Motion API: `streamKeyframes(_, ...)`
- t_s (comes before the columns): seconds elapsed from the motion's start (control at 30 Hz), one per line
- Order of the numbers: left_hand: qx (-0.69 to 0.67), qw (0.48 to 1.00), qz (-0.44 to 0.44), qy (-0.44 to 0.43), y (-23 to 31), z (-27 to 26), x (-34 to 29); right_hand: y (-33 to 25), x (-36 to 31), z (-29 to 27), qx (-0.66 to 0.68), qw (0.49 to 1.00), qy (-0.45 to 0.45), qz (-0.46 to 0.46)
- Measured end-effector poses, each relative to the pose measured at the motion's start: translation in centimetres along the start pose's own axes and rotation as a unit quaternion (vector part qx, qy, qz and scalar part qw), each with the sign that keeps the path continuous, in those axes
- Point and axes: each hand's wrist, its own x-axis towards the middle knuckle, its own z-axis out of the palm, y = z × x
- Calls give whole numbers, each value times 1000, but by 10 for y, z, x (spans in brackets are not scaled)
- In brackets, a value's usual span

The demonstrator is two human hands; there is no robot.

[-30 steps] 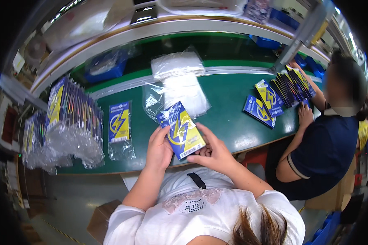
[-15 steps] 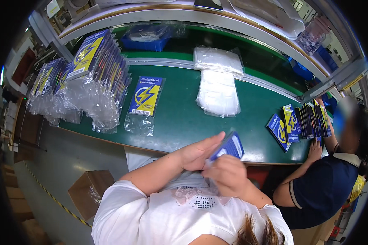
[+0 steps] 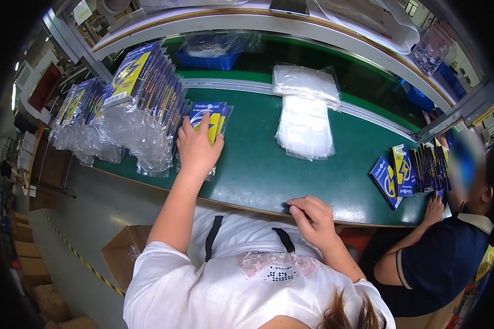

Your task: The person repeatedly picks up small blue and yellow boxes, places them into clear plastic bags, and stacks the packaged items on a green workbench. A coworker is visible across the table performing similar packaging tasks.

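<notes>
Tabletop (image 3: 247,151), dark green and smooth, in use as a work surface; clock positions below are read from the centre of the view.

Item, half past nine: flat blue-and-yellow carton (image 3: 215,122) with a lightning-bolt design, in a clear plastic bag, lying on the tabletop; what looks like a second bagged carton overlaps it, showing along its right edge. Left hand (image 3: 196,149) on top, fingers spread across its face; grip, if any, cannot be told.

Item, four o'clock: right hand (image 3: 314,216), at the near table edge, fingers loosely curled, nothing visible in it.

Item, ten o'clock: tall leaning row of bagged blue-and-yellow cartons (image 3: 129,71), set close together, loose bag ends bunched toward the near edge. A lower row of the same kind (image 3: 78,107) beside it, toward nine.

Item, between one and two: two piles of flat, whitish translucent plastic bags, the upper pile (image 3: 304,82) lying crosswise, the lower pile (image 3: 304,129) lengthwise, touching.

Item, three o'clock: group of blue-and-yellow cartons (image 3: 403,172) with no bags visible, two lying fanned, the others standing in a row; a co-worker's hand (image 3: 434,208) just beside.

Item, between eleven and twelve: blue plastic bin (image 3: 214,61) with clear plastic film in it.

Condition, as judged: bagging well advanced, two rows done and a new group begun under the left hand; outstanding are the unbagged cartons at three, with plenty of bags remaining.
</notes>
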Motion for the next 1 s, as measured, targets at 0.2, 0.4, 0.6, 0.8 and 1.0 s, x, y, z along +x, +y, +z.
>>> streamKeyframes(0.2,-24,998,22,47,-12,-7,-4,7,-2,3,22,999,23,39)
streamKeyframes(0.4,-84,981,106,139,-10,-29,-27,-5,23,5,58,994,-28,89)
streamKeyframes(0.6,-200,855,151,454,-37,-93,-53,-38,145,31,157,984,-37,-73)
streamKeyframes(0.8,-405,806,-82,424,-50,-86,9,-24,313,129,342,933,-76,76)
streamKeyframes(1.0,-471,776,-38,418,-65,-105,59,-34,367,182,470,861,-180,77)
